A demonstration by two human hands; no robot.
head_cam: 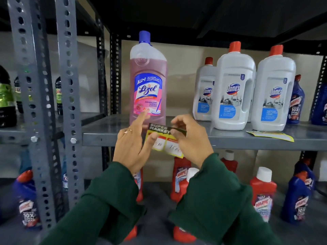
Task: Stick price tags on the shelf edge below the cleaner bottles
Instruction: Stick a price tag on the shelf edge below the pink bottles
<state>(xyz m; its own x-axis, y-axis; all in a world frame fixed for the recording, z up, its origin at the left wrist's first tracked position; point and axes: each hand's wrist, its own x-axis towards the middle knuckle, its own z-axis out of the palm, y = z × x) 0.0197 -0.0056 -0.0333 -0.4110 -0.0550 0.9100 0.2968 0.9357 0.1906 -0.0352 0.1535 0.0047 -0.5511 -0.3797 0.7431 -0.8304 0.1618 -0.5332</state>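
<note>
A yellow, black and white price tag reading "SUPER MARKET" is held between both hands right in front of the grey shelf edge. My left hand pinches its left side with thumb and fingers, index finger raised. My right hand pinches the tag's top right corner. Directly above stands a pink Lizol cleaner bottle with a blue cap. Further right on the same shelf stand white Domex bottles with red caps. A second tag lies flat on the shelf near the Domex bottles.
Blue Harpic bottles stand at the shelf's far right. Red and blue Harpic bottles fill the lower shelf. Perforated grey uprights rise on the left, with dark green bottles on the neighbouring rack.
</note>
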